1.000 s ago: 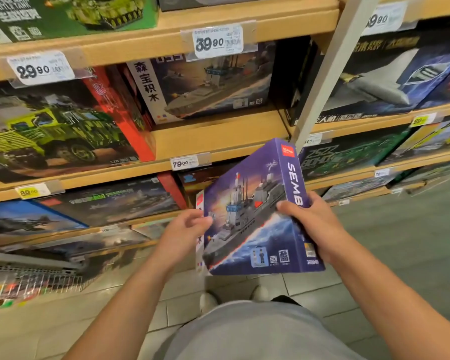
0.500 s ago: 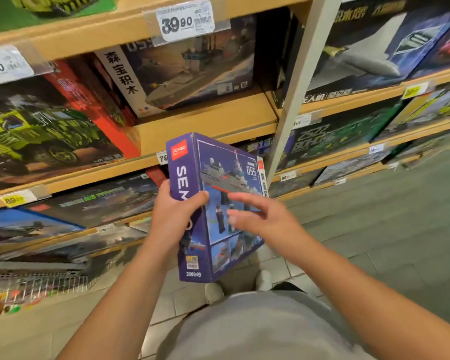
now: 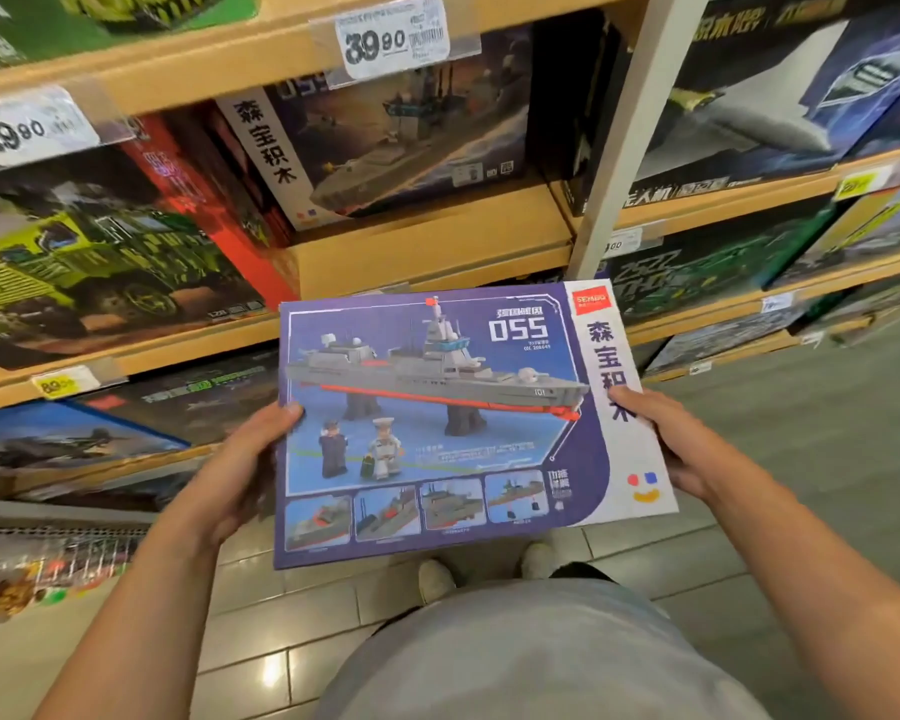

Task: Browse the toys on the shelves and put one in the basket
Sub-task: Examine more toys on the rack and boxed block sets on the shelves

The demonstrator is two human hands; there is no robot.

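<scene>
While wooden toy shelves rise at the far side, a shopper's left hand and right hand grasp opposite edges of a purple 055 warship building-block box, held flat above the tiled floor.

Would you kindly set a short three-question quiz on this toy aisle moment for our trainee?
1. True or false: both hands hold the purple warship box.
2. Which number is printed large on the box face? A) 101 B) 055 C) 3990
3. Fill in: the white price tag on the shelf edge above the box reads ____.

Key:
1. True: the left hand grips the left edge and the right hand the right edge.
2. B
3. 39.90
</scene>
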